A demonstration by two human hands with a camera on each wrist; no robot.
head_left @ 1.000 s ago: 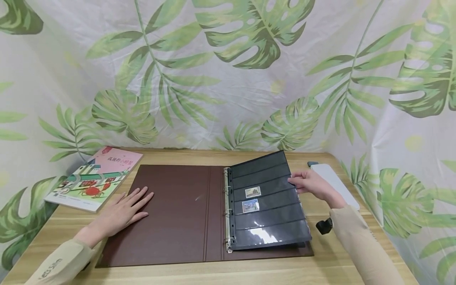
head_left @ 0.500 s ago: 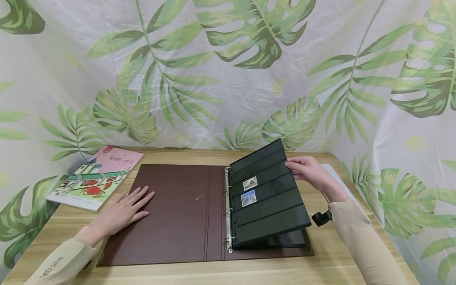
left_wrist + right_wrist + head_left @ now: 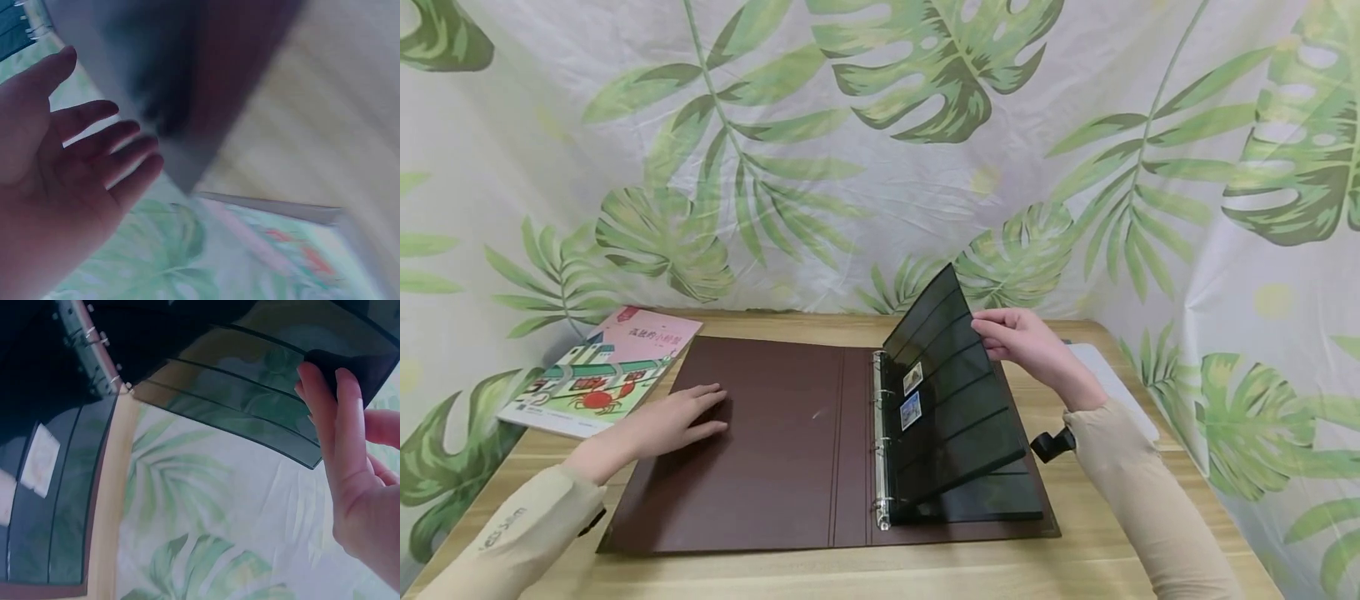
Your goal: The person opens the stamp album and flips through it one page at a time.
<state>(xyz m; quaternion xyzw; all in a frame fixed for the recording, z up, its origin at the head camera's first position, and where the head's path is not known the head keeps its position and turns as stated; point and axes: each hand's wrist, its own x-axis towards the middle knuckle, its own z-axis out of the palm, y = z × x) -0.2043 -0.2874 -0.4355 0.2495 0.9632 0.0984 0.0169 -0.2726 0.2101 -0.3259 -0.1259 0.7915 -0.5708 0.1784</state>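
Note:
A brown ring-binder stamp album lies spread on the table, its metal rings along the spine. My right hand pinches the outer edge of a raised black stamp page, which leans up towards the left. Two small stamps show in the pockets of this page. Beneath it lies another black page; the right wrist view shows a pale stamp on a lower page. My left hand is over the left cover with fingers extended, holding nothing; the left wrist view shows its palm.
To the left, a picture book with a red crab on its cover lies beside the album. A flat white object rests on the table at the right, partly behind my right arm. A leaf-patterned curtain encloses the table.
My right hand has lifted the page higher and swung it left, baring more of the page beneath. My left hand, earlier flat on the cover, has risen a little, and the cover's left edge has shifted slightly.

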